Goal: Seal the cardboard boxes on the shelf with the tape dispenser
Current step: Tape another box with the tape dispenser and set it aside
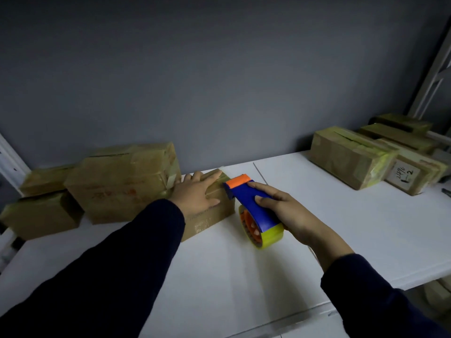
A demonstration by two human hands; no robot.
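Nearest, at five o'clock of the view, the right hand (285, 211) is wrapped round the blue handle of the tape dispenser (249, 201), the forefinger laid along its top, presumably so that the orange cutter end (238, 181) can be steered. The yellow tape roll (271, 237) is carried low, close to the white shelf (341, 228). The cutter end is set against the right end of a small cardboard box (212, 217) near the middle, which suggests a strip is being started or torn off there. At ten o'clock from the dispenser the left hand (195, 193) is spread flat on the box's top, fingers straight and grasping nothing; the box is judged to be pinned against sliding. Farther off, taped boxes (122, 181) are stacked at nine o'clock and a second group of boxes (349, 162) at two o'clock, before the grey wall (219, 81).
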